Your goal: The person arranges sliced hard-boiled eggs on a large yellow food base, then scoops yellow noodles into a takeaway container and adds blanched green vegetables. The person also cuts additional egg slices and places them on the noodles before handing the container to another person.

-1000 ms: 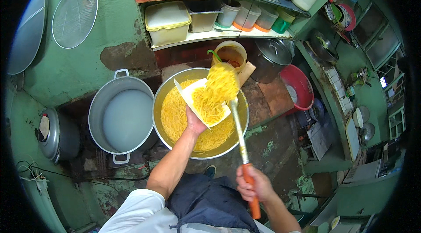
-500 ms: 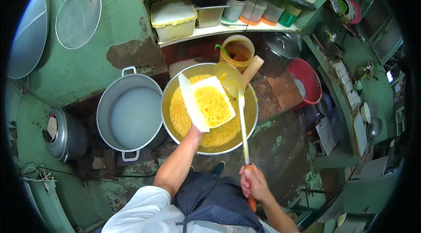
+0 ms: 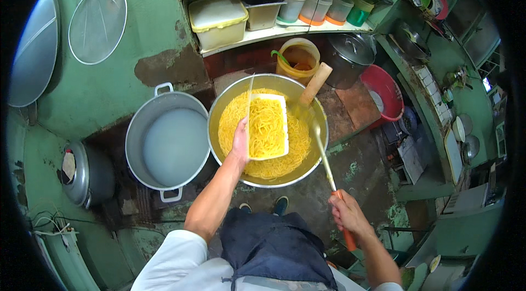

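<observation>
the left hand grips the edge of a white rectangular tray heaped with yellow noodles, held over the big steel basin of noodles. the right hand has its fingers wrapped round the orange handle of a long utensil reaching into the basin, beside a grey pot of water.

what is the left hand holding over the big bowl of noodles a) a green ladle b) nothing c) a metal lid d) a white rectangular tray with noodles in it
d: the left hand grips the edge of a white rectangular tray filled with yellow noodles, held above the large metal bowl, while the right hand holds the orange handle of a long utensil reaching into that bowl.
</observation>
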`<act>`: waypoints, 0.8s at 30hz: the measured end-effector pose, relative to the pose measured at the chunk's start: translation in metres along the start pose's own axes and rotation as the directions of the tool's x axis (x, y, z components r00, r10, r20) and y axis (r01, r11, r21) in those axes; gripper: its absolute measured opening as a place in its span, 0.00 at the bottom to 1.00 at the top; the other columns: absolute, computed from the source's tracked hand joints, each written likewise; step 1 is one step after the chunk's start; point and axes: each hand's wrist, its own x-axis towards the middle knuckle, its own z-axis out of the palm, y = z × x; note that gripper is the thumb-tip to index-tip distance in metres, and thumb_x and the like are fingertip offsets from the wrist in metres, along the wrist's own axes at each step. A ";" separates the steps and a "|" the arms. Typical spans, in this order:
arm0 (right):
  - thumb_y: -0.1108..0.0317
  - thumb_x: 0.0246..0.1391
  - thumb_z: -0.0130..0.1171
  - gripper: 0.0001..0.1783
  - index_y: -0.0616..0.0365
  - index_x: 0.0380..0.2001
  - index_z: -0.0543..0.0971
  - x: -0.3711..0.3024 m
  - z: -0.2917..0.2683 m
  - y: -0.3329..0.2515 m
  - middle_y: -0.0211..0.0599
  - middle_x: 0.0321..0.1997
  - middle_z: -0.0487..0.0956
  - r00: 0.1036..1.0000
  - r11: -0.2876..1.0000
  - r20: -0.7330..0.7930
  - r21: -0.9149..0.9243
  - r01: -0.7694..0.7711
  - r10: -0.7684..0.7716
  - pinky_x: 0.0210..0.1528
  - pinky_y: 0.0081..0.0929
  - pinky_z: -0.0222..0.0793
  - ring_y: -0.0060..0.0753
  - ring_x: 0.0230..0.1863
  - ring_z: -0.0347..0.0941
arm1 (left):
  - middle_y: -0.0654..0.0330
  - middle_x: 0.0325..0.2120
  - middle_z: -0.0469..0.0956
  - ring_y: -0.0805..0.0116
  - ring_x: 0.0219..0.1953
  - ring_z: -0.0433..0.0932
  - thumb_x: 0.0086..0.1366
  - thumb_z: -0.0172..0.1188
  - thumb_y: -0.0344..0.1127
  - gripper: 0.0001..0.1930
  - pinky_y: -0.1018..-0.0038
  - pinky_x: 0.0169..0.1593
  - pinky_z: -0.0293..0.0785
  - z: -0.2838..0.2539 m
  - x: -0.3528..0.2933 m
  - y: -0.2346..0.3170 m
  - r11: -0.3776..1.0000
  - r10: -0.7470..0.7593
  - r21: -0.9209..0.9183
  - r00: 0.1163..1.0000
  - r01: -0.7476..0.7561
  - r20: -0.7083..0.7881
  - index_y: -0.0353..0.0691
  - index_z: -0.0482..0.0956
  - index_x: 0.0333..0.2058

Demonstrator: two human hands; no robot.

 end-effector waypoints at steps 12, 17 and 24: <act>0.52 0.59 0.46 0.29 0.72 0.49 0.69 0.139 0.047 0.024 0.62 0.39 0.78 0.988 0.702 0.151 -0.708 0.082 0.036 0.41 0.49 0.74 0.58 0.35 0.78 | 0.40 0.59 0.64 0.43 0.57 0.69 0.66 0.41 0.64 0.39 0.40 0.51 0.72 0.077 -0.055 -0.001 0.995 -0.030 -0.083 0.959 0.056 0.282 0.42 0.55 0.65; 0.41 0.56 0.52 0.41 0.59 0.63 0.58 0.132 0.010 0.010 0.53 0.51 0.75 0.947 0.823 0.294 -0.565 0.065 0.127 0.36 0.35 0.77 0.46 0.40 0.79 | 0.41 0.60 0.62 0.45 0.59 0.68 0.66 0.40 0.63 0.38 0.39 0.52 0.70 0.080 -0.048 -0.043 0.985 0.020 -0.174 0.979 0.016 0.203 0.43 0.55 0.66; 0.39 0.62 0.42 0.38 0.59 0.63 0.61 0.129 -0.109 0.037 0.47 0.59 0.71 0.936 0.923 0.062 -0.156 0.351 -0.345 0.55 0.35 0.67 0.42 0.53 0.72 | 0.43 0.63 0.59 0.46 0.61 0.66 0.67 0.40 0.62 0.36 0.38 0.54 0.67 0.139 -0.025 -0.146 0.951 -0.141 -0.255 0.979 0.175 0.148 0.45 0.54 0.66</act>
